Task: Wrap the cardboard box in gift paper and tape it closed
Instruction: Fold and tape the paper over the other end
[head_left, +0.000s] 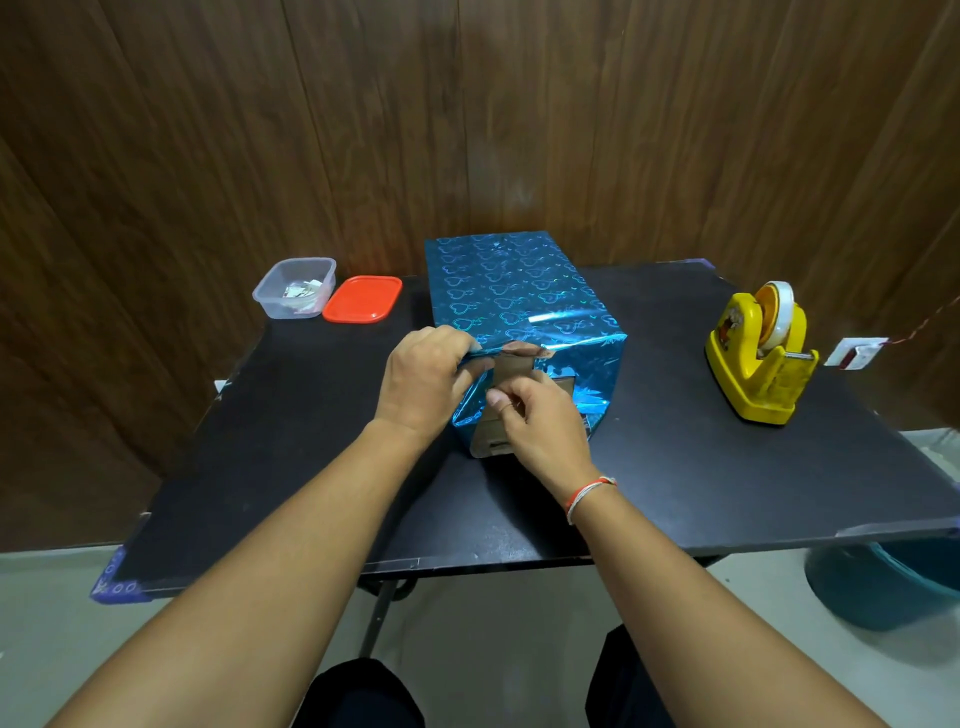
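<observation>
With the box (524, 332) standing mid-surface, the left hand (423, 376) is pinching the gift paper (511, 283) at the near end while the right hand (540, 426), fingers curled, is folding a flap; taping likely comes next.

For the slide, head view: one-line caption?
Both hands fold blue gift paper over the cardboard box's near end.
</observation>
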